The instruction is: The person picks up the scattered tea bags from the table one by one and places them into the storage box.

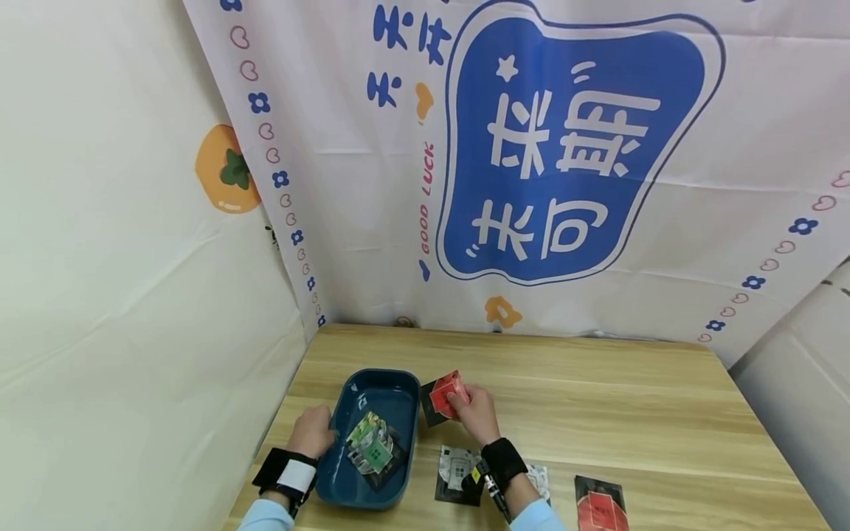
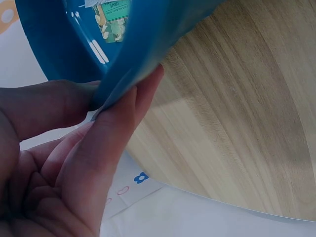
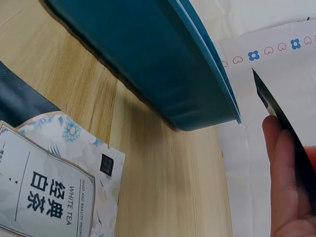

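Observation:
My left hand [image 1: 313, 432] pinches the left rim of a dark blue rectangular tray [image 1: 326, 483], thumb inside and fingers outside in the left wrist view. Several tea sachets [image 1: 373, 447], one with a green label, lie piled in the tray. Just right of the tray, my right hand [image 1: 477, 414] holds a black and red sachet [image 1: 446, 396] between thumb and fingers. In the right wrist view that sachet [image 3: 282, 123] shows edge-on beside the tray's outer wall [image 3: 163, 74]. Below the right hand lies a white tea sachet [image 1: 458, 472] with a black end.
Another pale sachet [image 1: 539, 479] is partly covered by the right forearm. Farther right, a black and red sachet [image 1: 600, 505] lies near the front edge of the wooden table [image 1: 664, 420]. A printed cloth [image 1: 372, 243] hangs behind the table, with pale cloth walls at both sides.

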A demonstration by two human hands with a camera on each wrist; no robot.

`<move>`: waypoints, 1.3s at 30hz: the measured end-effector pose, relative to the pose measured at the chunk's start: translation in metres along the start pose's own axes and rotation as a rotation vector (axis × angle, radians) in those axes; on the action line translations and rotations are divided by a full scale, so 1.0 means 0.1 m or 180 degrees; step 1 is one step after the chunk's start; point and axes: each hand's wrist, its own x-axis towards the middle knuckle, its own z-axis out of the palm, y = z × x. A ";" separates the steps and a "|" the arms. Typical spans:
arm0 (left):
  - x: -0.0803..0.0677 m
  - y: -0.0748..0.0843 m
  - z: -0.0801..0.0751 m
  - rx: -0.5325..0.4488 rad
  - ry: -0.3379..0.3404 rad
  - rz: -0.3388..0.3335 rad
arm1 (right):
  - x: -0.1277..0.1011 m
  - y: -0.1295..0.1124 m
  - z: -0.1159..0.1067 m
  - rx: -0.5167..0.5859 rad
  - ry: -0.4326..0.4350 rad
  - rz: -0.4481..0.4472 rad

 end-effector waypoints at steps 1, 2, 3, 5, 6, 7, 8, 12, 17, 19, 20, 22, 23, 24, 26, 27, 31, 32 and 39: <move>0.00 0.00 0.00 0.0006 0.0009 0.0014 | 0.00 0.00 0.00 0.0008 0.0002 -0.0001; 0.00 0.01 0.00 0.0001 0.0011 0.0011 | -0.01 0.00 0.00 0.0013 0.0002 0.0001; 0.00 0.01 0.01 0.0005 0.0020 0.0015 | -0.01 -0.01 0.00 0.0015 0.0000 0.0005; 0.00 0.01 0.01 0.0004 0.0021 -0.0003 | -0.01 -0.01 0.00 0.0028 -0.0021 0.0013; 0.00 0.02 0.00 0.0004 0.0018 -0.0012 | -0.01 -0.02 0.00 0.0035 -0.0030 0.0016; -0.01 0.02 0.00 0.0006 0.0022 -0.0007 | -0.02 -0.02 0.01 0.0038 -0.0031 0.0023; -0.01 0.02 0.00 0.0004 0.0017 -0.0012 | -0.01 -0.03 0.01 0.0039 -0.0030 0.0024; -0.01 0.02 0.01 0.0023 0.0037 0.0019 | -0.02 -0.03 0.03 0.0017 -0.0007 -0.0041; -0.01 0.02 0.01 0.0039 0.0065 0.0035 | -0.03 -0.03 0.07 0.0039 -0.0030 -0.0143; -0.01 0.02 0.01 0.0045 0.0076 0.0049 | -0.04 -0.03 0.08 0.0046 -0.0032 -0.0140; -0.01 0.02 0.02 0.0046 0.0078 0.0056 | -0.05 -0.03 0.08 0.0024 -0.0037 -0.0170; 0.00 0.01 0.02 0.0041 0.0076 0.0057 | -0.05 -0.03 0.08 -0.0001 -0.0054 -0.0186; 0.00 0.02 0.02 0.0037 0.0076 0.0057 | -0.05 -0.03 0.09 -0.0011 -0.0061 -0.0174; 0.00 0.01 0.03 0.0033 0.0074 0.0054 | -0.05 -0.03 0.09 -0.0010 -0.0071 -0.0163; 0.00 0.02 0.03 0.0025 0.0070 0.0046 | -0.05 -0.03 0.09 0.0022 -0.0093 -0.0145; 0.00 0.02 0.03 0.0023 0.0071 0.0038 | -0.05 -0.03 0.09 0.0051 -0.0095 -0.0117; 0.00 0.02 0.03 0.0014 0.0075 0.0012 | -0.05 -0.04 0.09 0.0146 -0.0118 -0.0109; 0.00 0.02 0.03 0.0017 0.0076 0.0016 | -0.05 -0.04 0.10 0.0157 -0.0126 -0.0135; -0.01 0.02 0.01 0.0019 0.0065 0.0034 | -0.06 -0.04 0.13 0.0163 -0.0154 -0.0098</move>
